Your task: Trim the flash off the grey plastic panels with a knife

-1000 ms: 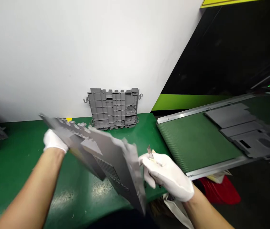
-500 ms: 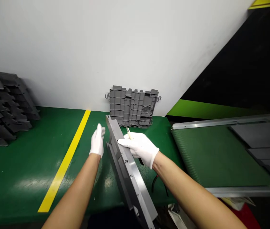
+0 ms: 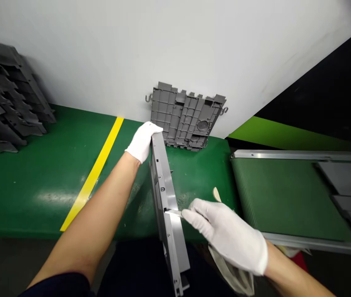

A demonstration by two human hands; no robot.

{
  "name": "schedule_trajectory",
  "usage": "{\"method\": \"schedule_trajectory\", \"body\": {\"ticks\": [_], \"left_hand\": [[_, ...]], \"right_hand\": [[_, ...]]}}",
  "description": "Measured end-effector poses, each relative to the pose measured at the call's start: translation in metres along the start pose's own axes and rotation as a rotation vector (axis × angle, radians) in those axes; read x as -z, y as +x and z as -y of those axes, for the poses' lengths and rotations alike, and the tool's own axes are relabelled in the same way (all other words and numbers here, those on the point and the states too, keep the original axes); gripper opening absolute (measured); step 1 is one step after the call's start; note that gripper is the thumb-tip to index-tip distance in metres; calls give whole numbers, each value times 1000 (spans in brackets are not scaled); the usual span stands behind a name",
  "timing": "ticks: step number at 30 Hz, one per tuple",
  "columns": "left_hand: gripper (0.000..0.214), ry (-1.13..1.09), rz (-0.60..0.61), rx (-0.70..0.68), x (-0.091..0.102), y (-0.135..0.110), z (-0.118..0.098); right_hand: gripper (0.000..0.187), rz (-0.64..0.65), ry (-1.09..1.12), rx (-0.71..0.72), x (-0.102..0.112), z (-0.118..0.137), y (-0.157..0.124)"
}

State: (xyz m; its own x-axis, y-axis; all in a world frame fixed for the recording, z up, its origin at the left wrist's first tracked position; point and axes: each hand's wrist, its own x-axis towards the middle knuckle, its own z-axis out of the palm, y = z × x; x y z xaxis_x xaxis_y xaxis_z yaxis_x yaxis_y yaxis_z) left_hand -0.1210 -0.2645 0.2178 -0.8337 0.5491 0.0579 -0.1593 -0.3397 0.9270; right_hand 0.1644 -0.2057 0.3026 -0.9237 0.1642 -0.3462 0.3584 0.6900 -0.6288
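I hold a flat grey plastic panel (image 3: 167, 194) on edge over the green table (image 3: 39, 181). My left hand (image 3: 143, 140), in a white glove, grips the panel's far top end. My right hand (image 3: 225, 233), also gloved, pinches a small blade (image 3: 174, 213) whose tip touches the panel's upper edge near its middle. The panel's near end reaches past the table's front edge toward me.
Another grey ribbed panel (image 3: 186, 117) leans against the white wall behind. A stack of dark grey panels (image 3: 5, 107) fills the far left. A yellow line (image 3: 96, 171) crosses the table. A green conveyor (image 3: 281, 194) on the right carries grey panels (image 3: 349, 185).
The panel went from tilted flat to standing on edge. My left hand moved to grip its far end. My right hand slid back along the edge toward me with the blade.
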Motion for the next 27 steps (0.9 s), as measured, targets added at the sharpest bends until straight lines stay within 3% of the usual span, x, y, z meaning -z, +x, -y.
{"method": "schedule_trajectory", "body": {"ticks": [2, 8, 11, 15, 21, 27], "left_hand": [[28, 6, -8, 0, -3, 1, 2], [25, 38, -8, -14, -5, 1, 5], [23, 52, -35, 8, -5, 1, 6], [20, 79, -58, 27, -6, 1, 7], [21, 107, -56, 40, -6, 2, 7], [20, 117, -85, 42, -6, 1, 6]], "right_hand": [[47, 47, -99, 12, -2, 7, -12], [53, -161, -498, 156, -14, 19, -31], [52, -190, -615, 207, -18, 19, -38], [47, -161, -658, 186, -18, 17, -44], [44, -125, -535, 215, -13, 21, -50], [45, -198, -701, 231, -15, 21, -45]]}}
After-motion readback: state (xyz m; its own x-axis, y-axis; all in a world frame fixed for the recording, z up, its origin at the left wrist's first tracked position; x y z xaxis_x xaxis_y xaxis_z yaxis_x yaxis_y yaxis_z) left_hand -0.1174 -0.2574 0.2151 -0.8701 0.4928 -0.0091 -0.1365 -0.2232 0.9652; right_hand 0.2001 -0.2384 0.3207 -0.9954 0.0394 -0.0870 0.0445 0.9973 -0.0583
